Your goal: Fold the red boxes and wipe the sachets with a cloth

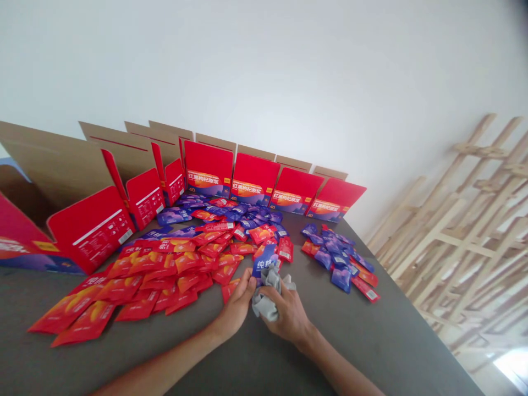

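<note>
My left hand (237,308) grips the lower end of a blue sachet (264,261) with white characters, which stands up from my fingers. My right hand (289,314) is closed around a crumpled grey cloth (266,294) pressed against the bottom of that sachet. The hands nearly touch, and the cloth hides the sachet's lower part. Just left of my hands lies a spread of red sachets (160,272), with blue ones (233,215) behind it. To the right is a smaller heap of mixed blue and red sachets (336,256).
Several flat red-printed cardboard box blanks (253,179) stand along the far side of the dark grey table (391,330), against a white wall (264,71). Wooden frames (466,231) lean beyond the table's right edge.
</note>
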`<state>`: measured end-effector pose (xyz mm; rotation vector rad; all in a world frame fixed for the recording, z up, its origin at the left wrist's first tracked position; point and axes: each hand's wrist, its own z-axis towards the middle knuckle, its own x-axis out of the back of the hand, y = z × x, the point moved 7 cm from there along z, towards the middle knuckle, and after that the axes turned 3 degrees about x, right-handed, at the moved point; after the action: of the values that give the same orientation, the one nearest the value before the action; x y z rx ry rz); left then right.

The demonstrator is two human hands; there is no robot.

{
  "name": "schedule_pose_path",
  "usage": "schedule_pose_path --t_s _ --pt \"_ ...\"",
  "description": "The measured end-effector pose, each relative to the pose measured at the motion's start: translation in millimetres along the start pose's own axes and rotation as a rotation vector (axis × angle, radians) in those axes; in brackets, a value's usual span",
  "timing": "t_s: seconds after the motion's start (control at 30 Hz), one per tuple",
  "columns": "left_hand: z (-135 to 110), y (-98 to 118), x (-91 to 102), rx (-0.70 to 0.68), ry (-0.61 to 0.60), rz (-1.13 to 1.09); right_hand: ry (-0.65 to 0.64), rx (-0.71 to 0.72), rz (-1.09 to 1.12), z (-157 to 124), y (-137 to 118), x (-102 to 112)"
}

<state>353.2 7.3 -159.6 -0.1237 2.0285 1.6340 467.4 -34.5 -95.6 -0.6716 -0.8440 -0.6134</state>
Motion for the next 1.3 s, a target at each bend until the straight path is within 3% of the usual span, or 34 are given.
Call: schedule_pose_path --t_s 0.1,0.2,0.33,0.47,0.63,0.87,1.1,1.3 --pt "-5.4 7.3 -5.8 -0.085 -0.066 0.222 0.092 -0.107 0.075 -2.5 15.6 9.6" --pt "-12.0 8.8 -10.1 -0.07 -0.081 0.338 0.251 -0.219 0.181 -4.4 33.6 24.8" --pt "-11.3 -4.9 -11.2 0.083 -0.058 0.119 0.474 -0.304 0.337 -7.2 54.0 45.1" --pt "-2.6 -10.1 -10.2 0.142 -0.004 -0.106 0.612 -0.373 0.536 -12.8 64.7 49.3" --pt "-5.0 -3.6 -10.7 0.092 0.004 0.072 0.573 -0.33 0.58 -12.8 47.6 30.6" --pt "-30.2 -8.7 -27.1 0.033 -0.196 0.474 0.537 -0.356 0.663 -10.4 34.0 12.1" --pt "-24.5 -19.9 -5.2 -0.009 -0.063 0.535 0.333 -0.317 0.822 -4.4 24.7 -3.3" --pt "-23.7 -17.9 3.9 -0.021 -0.002 0.51 0.285 -0.305 0.807 -3.5 24.1 -9.2"
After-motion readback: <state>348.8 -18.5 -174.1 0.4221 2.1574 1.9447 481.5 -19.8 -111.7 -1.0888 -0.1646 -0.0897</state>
